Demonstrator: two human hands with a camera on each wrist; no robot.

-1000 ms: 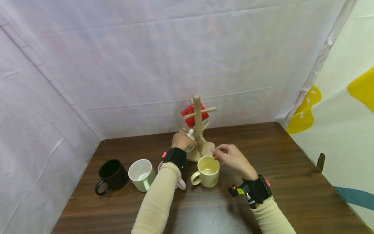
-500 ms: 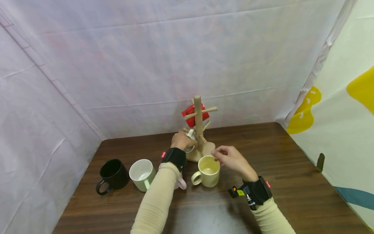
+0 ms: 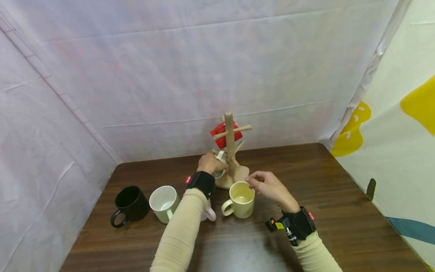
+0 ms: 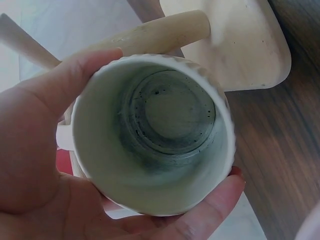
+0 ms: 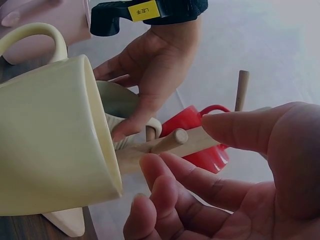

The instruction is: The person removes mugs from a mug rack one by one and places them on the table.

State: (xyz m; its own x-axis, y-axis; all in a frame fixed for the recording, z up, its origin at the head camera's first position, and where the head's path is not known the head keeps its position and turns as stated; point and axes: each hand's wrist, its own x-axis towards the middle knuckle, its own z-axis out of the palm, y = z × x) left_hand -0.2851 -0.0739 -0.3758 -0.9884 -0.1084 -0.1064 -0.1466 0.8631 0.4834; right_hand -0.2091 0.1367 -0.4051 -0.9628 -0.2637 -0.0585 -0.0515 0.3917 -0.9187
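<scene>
On the table (image 3: 323, 177), left to right: black mug (image 3: 130, 202), green mug (image 3: 164, 202). Left hand (image 3: 209, 163), fingers wrapped around a white mug (image 4: 155, 135) at the rack (image 3: 230, 145). Right hand (image 3: 268, 185), fingers loosely curled, empty, touches the yellow mug (image 3: 241, 198).

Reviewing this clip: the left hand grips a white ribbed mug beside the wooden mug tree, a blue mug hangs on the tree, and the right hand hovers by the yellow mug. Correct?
One detail is wrong: the hanging mug is red, not blue, as the head and right wrist views show. The rest stands: the left hand grips the white ribbed mug beside the mug tree, and the right hand is by the yellow mug.
</scene>
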